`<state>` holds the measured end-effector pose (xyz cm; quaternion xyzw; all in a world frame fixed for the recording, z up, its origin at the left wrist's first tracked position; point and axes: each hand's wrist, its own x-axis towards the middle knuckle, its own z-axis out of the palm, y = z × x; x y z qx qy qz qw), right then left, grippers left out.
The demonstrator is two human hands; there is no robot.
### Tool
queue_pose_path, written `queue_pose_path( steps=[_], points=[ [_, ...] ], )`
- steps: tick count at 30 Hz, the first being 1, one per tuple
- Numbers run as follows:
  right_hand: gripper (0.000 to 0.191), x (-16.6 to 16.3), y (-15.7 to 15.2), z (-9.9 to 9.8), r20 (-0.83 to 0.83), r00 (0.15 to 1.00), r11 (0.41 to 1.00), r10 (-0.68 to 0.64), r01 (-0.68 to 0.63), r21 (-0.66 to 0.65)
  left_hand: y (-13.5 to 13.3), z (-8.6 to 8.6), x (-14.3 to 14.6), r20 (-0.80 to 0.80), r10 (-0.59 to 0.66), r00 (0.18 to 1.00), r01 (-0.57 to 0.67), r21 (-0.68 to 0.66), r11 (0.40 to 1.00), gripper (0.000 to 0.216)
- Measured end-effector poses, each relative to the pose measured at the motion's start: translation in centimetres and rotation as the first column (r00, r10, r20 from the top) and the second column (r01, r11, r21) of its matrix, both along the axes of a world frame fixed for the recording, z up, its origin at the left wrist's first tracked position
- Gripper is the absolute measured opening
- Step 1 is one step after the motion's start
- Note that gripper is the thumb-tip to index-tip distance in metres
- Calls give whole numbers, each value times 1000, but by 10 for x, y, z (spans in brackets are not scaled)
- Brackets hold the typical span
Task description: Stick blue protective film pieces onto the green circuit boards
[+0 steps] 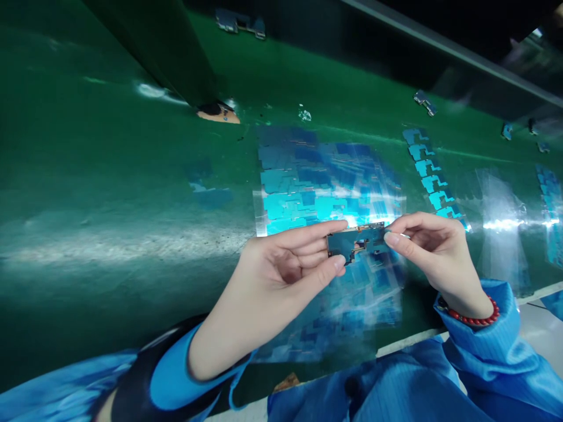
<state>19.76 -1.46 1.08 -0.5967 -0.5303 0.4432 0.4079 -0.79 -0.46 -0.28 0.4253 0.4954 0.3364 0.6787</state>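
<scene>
Left hand (288,278) and right hand (440,252) pinch the circuit board (373,237) between them.

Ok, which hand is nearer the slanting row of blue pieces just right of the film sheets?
Right: the right hand sits beside the row, at its near end; the left hand is farther left, holding the board at its left end.

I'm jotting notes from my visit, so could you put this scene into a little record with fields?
Left hand: thumb and fingers hold one end of a dark board
Right hand: thumb and forefinger at its other end
Board: has a cut-out
Beneath the hands: shiny blue sheets
Surface: green tabletop
Right of the sheets: slanting row of blue pieces
Right wrist: red beaded bracelet
</scene>
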Motion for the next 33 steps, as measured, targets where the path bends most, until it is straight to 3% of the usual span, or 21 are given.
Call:
queue_pose_path(
  steps=[6,20,27,33],
  points=[
    [13,-1,0,0,-1,1000,1000,-4,4,-20,3,-8,-1,104,-29,994,25,34,999,37],
    [6,-4,0,-2,3,1000,1000,-21,21,-18,1,-1,3,60,33,998,-29,-75,997,34],
    [7,-8,-1,-4,-84,996,1000,-18,17,-17,1,-2,4,59,93,994,-90,-57,994,24],
    [6,-9,-1,-5,-89,996,1000,-24,23,-15,4,-12,-2,80,-8,997,9,-11,1000,27]
  ],
)
